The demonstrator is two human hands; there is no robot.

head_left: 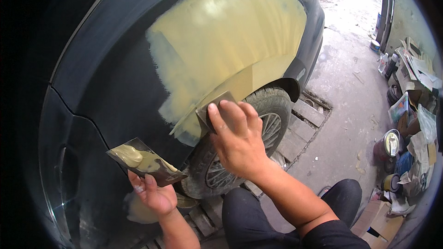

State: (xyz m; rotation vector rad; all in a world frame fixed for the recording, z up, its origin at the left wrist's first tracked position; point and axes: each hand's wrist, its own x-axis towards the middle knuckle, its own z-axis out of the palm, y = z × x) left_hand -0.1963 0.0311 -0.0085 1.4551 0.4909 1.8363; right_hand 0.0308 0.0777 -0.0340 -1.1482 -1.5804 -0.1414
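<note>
A broad patch of pale yellow body filler (226, 32) covers the dark car's rear fender (110, 78) above the wheel arch. My right hand (240, 140) grips a flat putty spreader (220, 98), its edge against the filler at the arch's front lip. Lower left, my left hand (157, 196) holds up a thin dark mixing plate (164, 176) from below. A thick lump of wet filler (128, 155) sits on the plate's left end, with a thinner smear toward the other end. Behind my right hand, the rear wheel (272, 127) is partly hidden.
A smaller filler patch (140, 210) marks the lower body. Slatted boards (308, 112) lie beneath the wheel, set in the concrete floor (339, 97). Along the right wall stand an open paint can (386, 145), bottles (391, 63), cardboard (378, 219) and crumpled paper. My bent knees frame the lower edge.
</note>
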